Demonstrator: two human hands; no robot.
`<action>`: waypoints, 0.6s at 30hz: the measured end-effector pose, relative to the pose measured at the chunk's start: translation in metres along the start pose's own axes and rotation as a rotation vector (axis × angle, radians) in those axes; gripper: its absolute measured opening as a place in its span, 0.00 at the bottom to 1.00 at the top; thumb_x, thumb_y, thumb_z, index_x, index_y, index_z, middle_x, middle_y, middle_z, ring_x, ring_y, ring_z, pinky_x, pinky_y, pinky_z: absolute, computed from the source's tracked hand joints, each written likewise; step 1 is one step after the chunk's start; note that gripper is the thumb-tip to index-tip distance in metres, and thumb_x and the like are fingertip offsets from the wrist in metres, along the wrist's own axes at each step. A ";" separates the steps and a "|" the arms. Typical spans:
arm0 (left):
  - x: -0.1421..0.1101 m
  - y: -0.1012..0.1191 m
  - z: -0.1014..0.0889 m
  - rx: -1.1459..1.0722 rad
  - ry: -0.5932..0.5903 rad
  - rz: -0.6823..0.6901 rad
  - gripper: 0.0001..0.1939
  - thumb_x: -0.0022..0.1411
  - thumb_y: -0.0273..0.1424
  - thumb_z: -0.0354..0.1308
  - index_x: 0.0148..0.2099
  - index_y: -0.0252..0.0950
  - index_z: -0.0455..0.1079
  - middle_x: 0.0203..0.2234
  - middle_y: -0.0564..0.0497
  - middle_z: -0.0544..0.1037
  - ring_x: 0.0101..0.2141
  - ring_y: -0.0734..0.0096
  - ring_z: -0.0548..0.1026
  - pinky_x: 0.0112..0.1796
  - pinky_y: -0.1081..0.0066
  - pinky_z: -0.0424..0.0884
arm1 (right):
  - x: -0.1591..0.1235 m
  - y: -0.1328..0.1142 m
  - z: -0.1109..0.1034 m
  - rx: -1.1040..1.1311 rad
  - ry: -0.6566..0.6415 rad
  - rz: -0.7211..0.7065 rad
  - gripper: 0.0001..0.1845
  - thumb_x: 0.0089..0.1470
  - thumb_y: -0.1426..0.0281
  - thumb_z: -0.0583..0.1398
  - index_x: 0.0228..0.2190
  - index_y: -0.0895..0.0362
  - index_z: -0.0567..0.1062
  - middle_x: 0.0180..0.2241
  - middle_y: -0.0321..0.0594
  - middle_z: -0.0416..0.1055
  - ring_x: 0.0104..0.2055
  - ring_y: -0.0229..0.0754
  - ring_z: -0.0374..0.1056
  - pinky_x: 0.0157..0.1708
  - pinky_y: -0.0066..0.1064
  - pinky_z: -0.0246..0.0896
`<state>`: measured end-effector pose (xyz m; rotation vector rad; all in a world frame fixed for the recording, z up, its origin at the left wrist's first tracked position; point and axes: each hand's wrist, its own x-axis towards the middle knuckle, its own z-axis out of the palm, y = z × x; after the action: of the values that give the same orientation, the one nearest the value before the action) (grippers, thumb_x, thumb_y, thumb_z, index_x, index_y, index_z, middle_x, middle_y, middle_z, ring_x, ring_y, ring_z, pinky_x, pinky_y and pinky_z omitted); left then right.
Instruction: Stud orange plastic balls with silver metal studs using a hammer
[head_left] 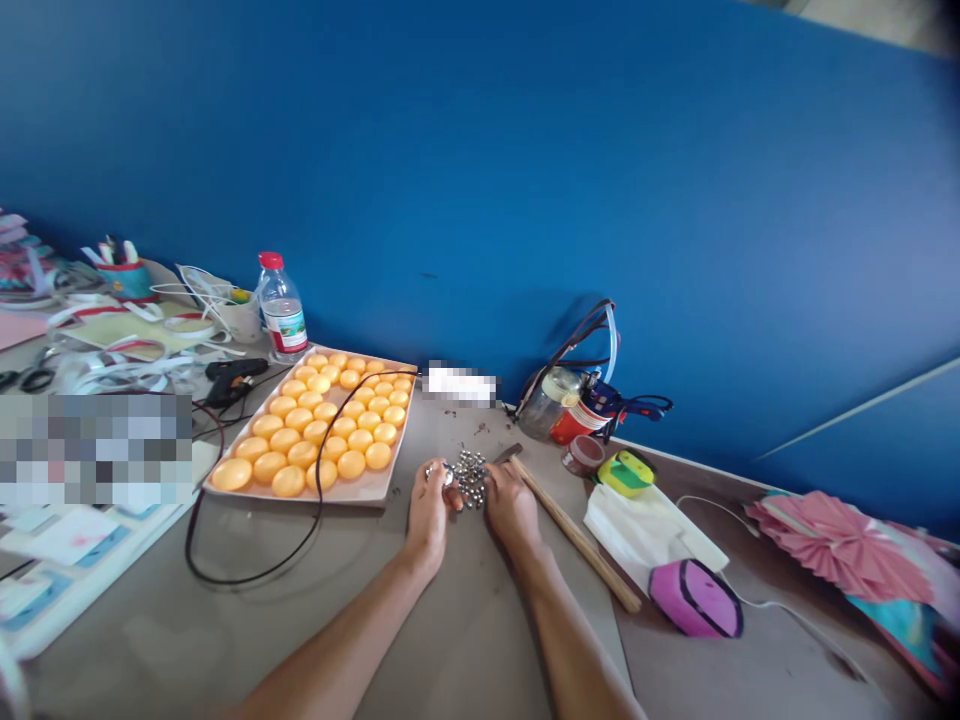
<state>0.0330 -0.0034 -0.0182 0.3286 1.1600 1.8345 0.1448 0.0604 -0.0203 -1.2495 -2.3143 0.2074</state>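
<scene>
A small pile of shiny silver balls (471, 478) lies on the grey table between my two hands. My left hand (429, 505) is at the pile's left side, its fingers curled around a few of the silver balls, which show between thumb and fingertips. On the right edge of the pile rests my right hand (513, 505), fingers bent and closed. Whatever its fingertips hold, if anything, is hidden. Just right of this hand lies a long wooden stick (581, 535), with a dark flat piece (508, 454) by its far end.
Left of my hands stands a tray of orange balls (307, 425), crossed by a black cable (320, 470). Behind it are a water bottle (283, 315) and a glue gun (234, 380). On the right are jars (551, 403), a yellow-green item (627, 473), white cloth (649, 530) and a purple item (696, 598).
</scene>
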 end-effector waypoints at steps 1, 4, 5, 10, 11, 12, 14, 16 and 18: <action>0.000 0.000 0.000 -0.001 -0.010 0.005 0.18 0.54 0.47 0.52 0.38 0.37 0.62 0.20 0.57 0.68 0.16 0.79 0.64 0.21 0.76 0.61 | 0.001 -0.002 0.001 -0.017 -0.006 0.014 0.14 0.55 0.75 0.48 0.35 0.58 0.73 0.32 0.42 0.70 0.36 0.38 0.66 0.37 0.26 0.58; 0.000 -0.001 0.000 -0.004 -0.036 0.024 0.19 0.55 0.46 0.51 0.39 0.36 0.62 0.20 0.57 0.67 0.16 0.79 0.64 0.21 0.75 0.61 | 0.002 -0.003 0.005 -0.040 -0.013 0.013 0.14 0.55 0.76 0.48 0.30 0.58 0.73 0.31 0.42 0.69 0.36 0.38 0.65 0.37 0.25 0.57; 0.000 -0.001 0.000 -0.002 -0.040 0.026 0.19 0.55 0.46 0.51 0.39 0.36 0.62 0.20 0.57 0.67 0.16 0.79 0.64 0.21 0.75 0.61 | 0.002 -0.002 0.005 -0.033 -0.009 0.006 0.14 0.55 0.76 0.48 0.28 0.58 0.73 0.30 0.42 0.69 0.35 0.38 0.65 0.37 0.25 0.57; 0.002 -0.005 -0.001 0.009 -0.037 0.036 0.19 0.56 0.47 0.50 0.39 0.36 0.63 0.20 0.56 0.67 0.16 0.78 0.64 0.21 0.74 0.62 | 0.001 0.003 0.006 0.152 0.127 0.057 0.12 0.52 0.74 0.49 0.24 0.58 0.71 0.28 0.41 0.68 0.33 0.39 0.64 0.36 0.28 0.58; 0.002 -0.005 -0.002 0.008 -0.036 0.037 0.19 0.56 0.47 0.50 0.39 0.36 0.63 0.20 0.56 0.67 0.16 0.77 0.64 0.21 0.74 0.62 | 0.001 0.003 0.005 0.210 0.166 0.075 0.11 0.51 0.74 0.50 0.24 0.58 0.70 0.28 0.42 0.68 0.34 0.39 0.64 0.37 0.28 0.58; 0.003 -0.006 -0.002 0.006 -0.038 0.036 0.19 0.56 0.47 0.50 0.38 0.36 0.63 0.20 0.56 0.67 0.16 0.77 0.64 0.21 0.73 0.62 | 0.001 0.003 0.003 0.273 0.196 0.098 0.10 0.50 0.74 0.50 0.24 0.58 0.70 0.29 0.42 0.68 0.34 0.40 0.64 0.37 0.29 0.58; 0.003 -0.006 -0.003 -0.003 -0.048 0.035 0.19 0.56 0.47 0.49 0.38 0.37 0.63 0.19 0.55 0.67 0.17 0.75 0.65 0.20 0.73 0.61 | 0.001 0.001 0.000 0.421 0.202 0.178 0.08 0.49 0.73 0.51 0.26 0.58 0.69 0.27 0.40 0.68 0.31 0.40 0.65 0.34 0.29 0.59; 0.003 -0.007 -0.004 -0.015 -0.075 0.032 0.19 0.56 0.48 0.48 0.39 0.37 0.63 0.19 0.55 0.68 0.17 0.74 0.65 0.19 0.73 0.60 | 0.002 -0.002 -0.003 0.610 0.162 0.280 0.06 0.49 0.71 0.52 0.27 0.57 0.68 0.21 0.35 0.66 0.24 0.38 0.63 0.26 0.28 0.58; 0.003 -0.007 -0.004 -0.022 -0.091 0.026 0.20 0.56 0.48 0.48 0.41 0.37 0.63 0.20 0.54 0.68 0.18 0.73 0.66 0.19 0.73 0.59 | 0.003 -0.005 -0.005 0.809 0.124 0.345 0.04 0.48 0.68 0.54 0.27 0.57 0.67 0.16 0.30 0.62 0.18 0.35 0.59 0.21 0.26 0.55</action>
<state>0.0325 -0.0029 -0.0265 0.4122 1.0774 1.8348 0.1416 0.0596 -0.0129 -1.1483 -1.6023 1.0301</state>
